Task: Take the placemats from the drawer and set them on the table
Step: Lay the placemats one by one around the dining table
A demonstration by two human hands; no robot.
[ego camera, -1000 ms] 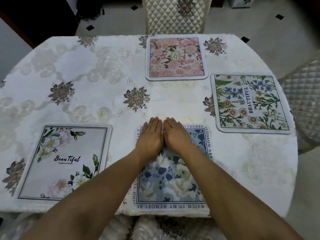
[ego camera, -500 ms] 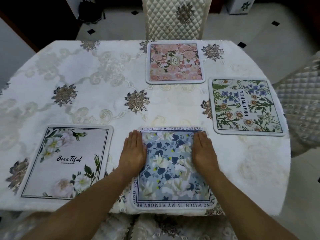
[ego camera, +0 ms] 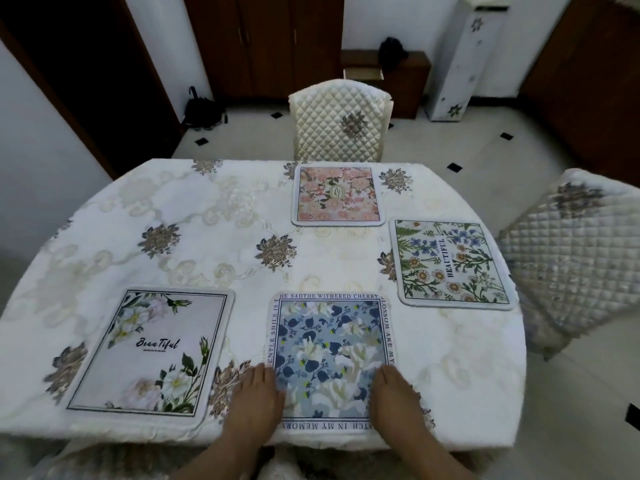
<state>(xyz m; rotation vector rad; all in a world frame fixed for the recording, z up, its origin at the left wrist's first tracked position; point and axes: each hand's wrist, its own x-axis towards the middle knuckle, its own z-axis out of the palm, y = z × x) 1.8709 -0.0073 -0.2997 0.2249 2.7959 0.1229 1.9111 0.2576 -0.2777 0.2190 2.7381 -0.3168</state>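
Four placemats lie flat on the table [ego camera: 207, 216], and the left hand [ego camera: 254, 398] and right hand [ego camera: 394, 398] press with straight fingers on the blue mat [ego camera: 330, 351] by the near edge, so laying looks almost finished.

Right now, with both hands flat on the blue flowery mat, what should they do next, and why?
Probably lift both hands off: the blue floral fabric placemat lies flat on the white tablecloth, left hand and right hand resting on its near corners.
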